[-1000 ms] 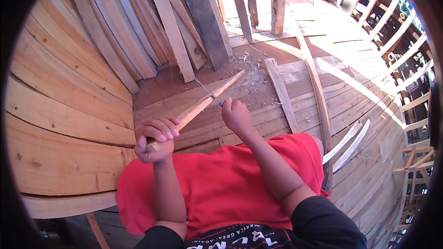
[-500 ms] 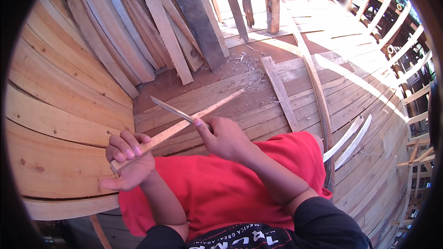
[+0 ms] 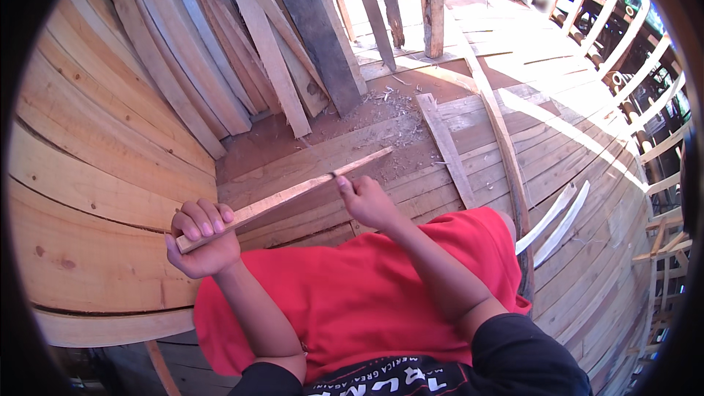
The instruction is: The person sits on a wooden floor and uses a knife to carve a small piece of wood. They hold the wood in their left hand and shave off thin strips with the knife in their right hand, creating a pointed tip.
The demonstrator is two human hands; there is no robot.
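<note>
My left hand (image 3: 203, 238) is closed round the near end of a slim, squared wooden stick (image 3: 282, 199), which slants up and away to the right over my lap. My right hand (image 3: 369, 202) is closed beside the stick's far half. A knife (image 3: 334, 174) is in that fist; only a short dark bit of it shows against the stick, the blade being mostly hidden or turned edge-on. The stick's far end tapers a little and sticks out past the right hand.
Curved plank walling (image 3: 110, 227) rises close on my left. Boards (image 3: 293, 95) lean at the back left. Shavings (image 3: 400, 121) litter the plank floor. A loose board (image 3: 446, 150), a long batten (image 3: 495, 125) and two pale curved strips (image 3: 561, 224) lie to the right.
My right hand has moved right and slightly up along the stick; the knife blade, plainly seen crossing it before, now barely shows. My left hand has risen a little, its thumb now nearer the stick.
</note>
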